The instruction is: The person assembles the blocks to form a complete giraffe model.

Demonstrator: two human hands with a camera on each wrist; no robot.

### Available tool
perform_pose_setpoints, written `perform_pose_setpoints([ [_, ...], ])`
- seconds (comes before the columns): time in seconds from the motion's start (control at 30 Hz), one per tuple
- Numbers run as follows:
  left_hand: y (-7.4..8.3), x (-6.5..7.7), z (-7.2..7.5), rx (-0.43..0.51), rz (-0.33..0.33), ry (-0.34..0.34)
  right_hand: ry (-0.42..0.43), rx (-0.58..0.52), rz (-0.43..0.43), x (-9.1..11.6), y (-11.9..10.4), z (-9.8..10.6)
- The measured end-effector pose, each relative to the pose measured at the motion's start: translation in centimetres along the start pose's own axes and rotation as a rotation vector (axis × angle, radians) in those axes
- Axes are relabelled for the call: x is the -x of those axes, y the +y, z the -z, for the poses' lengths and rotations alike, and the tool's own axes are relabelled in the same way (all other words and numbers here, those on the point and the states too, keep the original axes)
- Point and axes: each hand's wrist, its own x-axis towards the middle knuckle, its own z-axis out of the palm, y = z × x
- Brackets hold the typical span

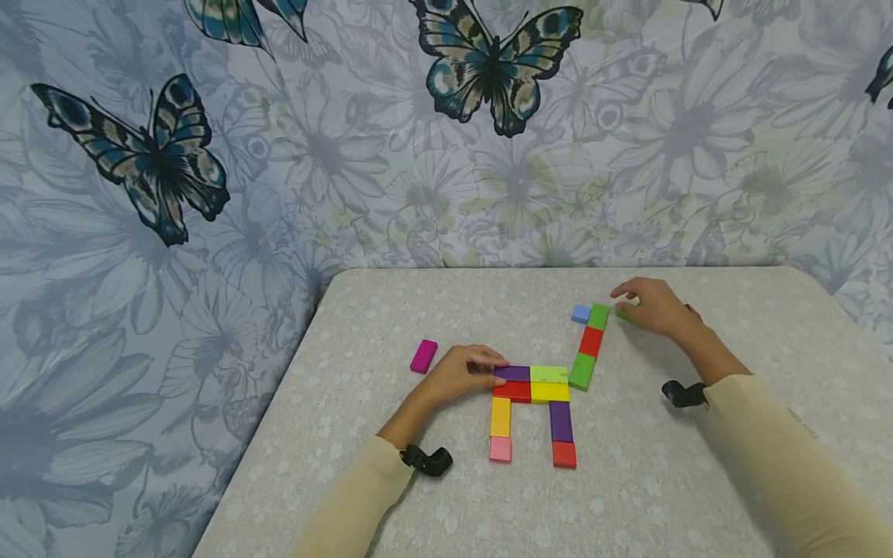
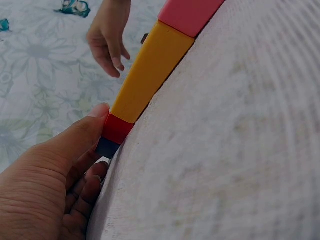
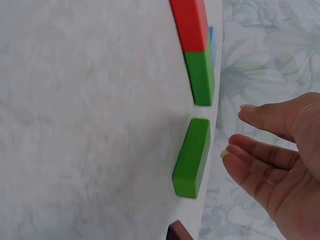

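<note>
Left hand (image 1: 456,374) is pinching the outer ends of the purple block (image 1: 512,373) and red block (image 1: 515,393), thumb on the red side, fingers curling round the purple. Right hand (image 1: 653,308) is hovering, thumb and fingers well parted, gripping nothing. Loose green block (image 3: 189,160) is lying on the counter (image 1: 474,508) near that hand, just beyond the end of the slanting row (image 1: 591,341); blue block (image 1: 580,314) is sitting on the row's other side. Working well here probably means keeping the left squeeze light, closing the pair evenly without shoving its neighbours, and keeping right fingertips and sleeve from brushing the row.
</note>
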Motion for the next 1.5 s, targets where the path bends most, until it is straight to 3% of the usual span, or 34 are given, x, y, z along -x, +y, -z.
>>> perform_pose_setpoints([
  [0.27, 0.1, 0.2, 0.0, -0.015, 0.023, -0.006, -0.093, 0.096, -0.040, 0.4, 1.4, 0.6],
  [0.47, -0.1, 0.4, 0.0, -0.030, 0.043, -0.003, -0.173, 0.089, -0.033, 0.7, 1.7, 0.7],
  [0.83, 0.0, 0.5, -0.1, -0.011, 0.045, -0.008, -0.196, 0.092, 0.106, 1.4, 2.2, 0.3],
  [1.03, 0.0, 0.5, 0.0, -0.013, 0.041, -0.001, -0.237, 0.104, 0.117, 1.4, 2.1, 0.7],
  [1.2, 0.0, 0.5, 0.1, -0.011, 0.027, 0.001, -0.222, 0.071, 0.112, 1.4, 2.0, 0.8],
  [1.5, 0.3, 0.4, 0.2, -0.018, 0.018, 0.001, -0.110, 0.052, -0.002, 0.5, 2.4, 0.7],
])
